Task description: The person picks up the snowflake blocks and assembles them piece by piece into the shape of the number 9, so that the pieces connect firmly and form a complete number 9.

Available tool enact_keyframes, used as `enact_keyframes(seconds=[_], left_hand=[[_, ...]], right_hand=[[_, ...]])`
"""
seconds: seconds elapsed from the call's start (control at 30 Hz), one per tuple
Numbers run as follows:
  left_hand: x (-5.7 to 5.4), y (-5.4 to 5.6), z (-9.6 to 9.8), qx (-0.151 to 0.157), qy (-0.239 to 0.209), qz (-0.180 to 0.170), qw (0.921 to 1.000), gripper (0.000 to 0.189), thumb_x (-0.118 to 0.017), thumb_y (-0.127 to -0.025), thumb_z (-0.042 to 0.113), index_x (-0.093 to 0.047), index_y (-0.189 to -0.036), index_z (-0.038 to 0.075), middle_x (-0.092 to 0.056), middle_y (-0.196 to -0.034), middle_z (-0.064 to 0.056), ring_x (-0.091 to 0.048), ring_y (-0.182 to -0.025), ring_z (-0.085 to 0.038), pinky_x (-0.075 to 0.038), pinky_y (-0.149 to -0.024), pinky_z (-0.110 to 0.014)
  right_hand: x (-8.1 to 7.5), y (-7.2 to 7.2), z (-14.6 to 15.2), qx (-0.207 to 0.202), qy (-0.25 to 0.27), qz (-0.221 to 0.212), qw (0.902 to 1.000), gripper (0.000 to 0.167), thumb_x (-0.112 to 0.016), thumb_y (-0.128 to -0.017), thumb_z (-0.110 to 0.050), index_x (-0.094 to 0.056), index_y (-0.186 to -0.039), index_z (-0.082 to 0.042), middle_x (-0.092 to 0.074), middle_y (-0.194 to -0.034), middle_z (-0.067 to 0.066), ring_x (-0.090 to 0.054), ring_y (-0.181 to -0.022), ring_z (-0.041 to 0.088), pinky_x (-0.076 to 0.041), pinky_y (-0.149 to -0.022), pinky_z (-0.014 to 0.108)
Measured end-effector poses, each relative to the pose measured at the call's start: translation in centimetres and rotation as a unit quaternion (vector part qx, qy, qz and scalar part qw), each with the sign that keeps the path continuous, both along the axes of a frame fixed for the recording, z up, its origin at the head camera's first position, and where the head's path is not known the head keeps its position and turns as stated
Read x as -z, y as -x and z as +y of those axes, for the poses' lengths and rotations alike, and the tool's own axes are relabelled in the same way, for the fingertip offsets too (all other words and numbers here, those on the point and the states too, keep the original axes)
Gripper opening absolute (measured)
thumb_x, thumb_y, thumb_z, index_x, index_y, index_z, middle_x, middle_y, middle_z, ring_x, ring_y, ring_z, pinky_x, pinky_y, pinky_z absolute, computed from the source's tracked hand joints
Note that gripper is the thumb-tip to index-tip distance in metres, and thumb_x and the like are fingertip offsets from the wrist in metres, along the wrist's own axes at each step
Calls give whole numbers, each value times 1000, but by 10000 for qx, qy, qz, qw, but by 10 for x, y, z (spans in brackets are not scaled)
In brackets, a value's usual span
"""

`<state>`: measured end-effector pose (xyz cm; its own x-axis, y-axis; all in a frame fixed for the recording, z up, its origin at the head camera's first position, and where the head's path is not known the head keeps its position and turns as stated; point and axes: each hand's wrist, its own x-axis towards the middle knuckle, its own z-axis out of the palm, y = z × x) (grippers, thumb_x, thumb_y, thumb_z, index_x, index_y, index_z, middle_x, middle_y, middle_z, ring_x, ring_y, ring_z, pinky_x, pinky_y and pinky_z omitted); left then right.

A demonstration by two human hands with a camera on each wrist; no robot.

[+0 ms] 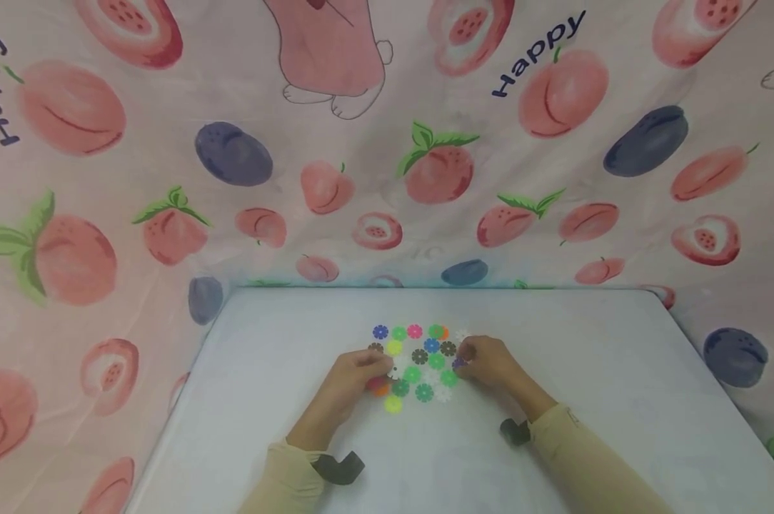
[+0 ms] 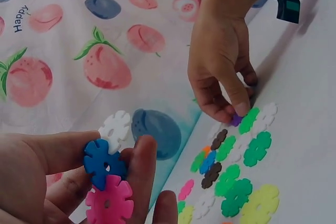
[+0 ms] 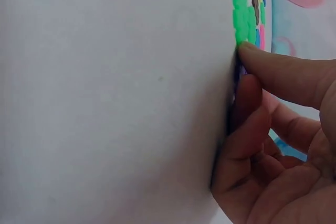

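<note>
In the left wrist view, my left hand (image 1: 353, 377) holds a short chain of notched plastic snowflake discs above the table. A white disc (image 2: 116, 128) is at its far end, a blue disc (image 2: 98, 162) in the middle and a pink disc (image 2: 111, 203) nearest the camera. The thumb reaches the blue disc, with fingers behind the chain. On the right side of the spread, my right hand (image 1: 495, 365) pinches a purple disc (image 2: 237, 120) between thumb and index finger, low at the table surface. Those fingers hide most of the purple disc in the right wrist view.
Several loose discs lie between the hands, among them a green disc (image 1: 424, 392), a yellow disc (image 1: 393, 405) and a dark blue disc (image 1: 380, 332). The white table (image 1: 233, 414) meets a fruit-print cloth (image 1: 374, 178) at its back and sides.
</note>
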<state>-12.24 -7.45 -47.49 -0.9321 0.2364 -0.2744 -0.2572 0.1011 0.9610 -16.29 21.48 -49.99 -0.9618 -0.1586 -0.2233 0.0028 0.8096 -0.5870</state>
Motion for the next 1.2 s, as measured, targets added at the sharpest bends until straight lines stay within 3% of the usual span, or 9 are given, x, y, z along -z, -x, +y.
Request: enact_keyframes(seconds=[0.17, 0.27, 0.37, 0.43, 0.57, 0.7, 0.97, 1.2], left_hand=[[3, 2, 1, 124, -517, -181, 9984, 26, -66, -97, 15, -68, -107, -9, -50, -146, -25, -72, -106, -30, -58, -94, -33], [4, 2, 2, 214, -970, -366, 9944, 24, -62, -99, 10, -64, -109, -12, -33, -158, -28, -70, -113, -34, -58, -96, -39], [5, 2, 3, 278, -1239, -476, 9908, 20, -60, -100, 9, -61, -108, -10, -37, -149, -26, -69, -114, -34, -58, -96, -42], [5, 3, 3, 314, -1402, -586, 9879, 17, -60, -101, 9, -59, -107, -8, -44, -132, -18, -69, -111, -35, -58, -95, -44], [5, 2, 4, 432, -1433, -646, 9866, 17, -58, -102, 11, -55, -106, -6, -50, -115, -12, -67, -113, -36, -59, -93, -44], [5, 2, 6, 489, -1398, -639, 9869, 22, -59, -103, 13, -54, -112, -7, -52, -116, -15, -67, -111, -33, -60, -92, -44], [7, 3, 9, 519, -1208, -582, 9896, 36, -57, -104, 17, -58, -134, -4, -51, -134, -17, -65, -118, -39, -60, -91, -39], [3, 0, 10, 526, -971, -433, 9929, 39, -54, -106, 18, -56, -141, 1, -57, -127, -18, -66, -118, -39, -60, -90, -37]], right_hand=[[1, 1, 4, -3, 137, -90, 9999, 23, -84, -80, -17, -64, -90, -14, -65, -87, 2, -58, -83, 19, -50, -74, 34], [1, 0, 6, 61, 252, -169, 9995, 19, -82, -84, -21, -65, -92, -16, -64, -88, 1, -57, -83, 18, -49, -72, 32], [-2, -2, 7, 92, 582, -377, 9976, 13, -77, -89, -22, -69, -97, -17, -68, -92, 1, -61, -87, 17, -52, -77, 34], [-4, -4, 7, 59, 887, -512, 9947, 10, -74, -91, -21, -72, -101, -18, -70, -96, 0, -63, -91, 17, -53, -81, 36], [-8, -7, 4, -110, 1421, -619, 9879, 9, -73, -92, -24, -75, -101, -22, -72, -102, -3, -63, -103, 18, -52, -90, 38], [-16, -12, -2, -288, 1778, -547, 9821, 10, -76, -91, -29, -76, -99, -24, -73, -105, -4, -61, -111, 18, -53, -94, 36], [-33, -19, -20, -448, 2344, -569, 9694, 14, -79, -89, -24, -76, -101, -18, -74, -94, 2, -70, -91, 21, -61, -79, 33], [-40, -25, -31, -280, 2477, -426, 9675, 15, -81, -86, -23, -75, -97, -15, -77, -91, 6, -73, -86, 22, -62, -77, 40]])
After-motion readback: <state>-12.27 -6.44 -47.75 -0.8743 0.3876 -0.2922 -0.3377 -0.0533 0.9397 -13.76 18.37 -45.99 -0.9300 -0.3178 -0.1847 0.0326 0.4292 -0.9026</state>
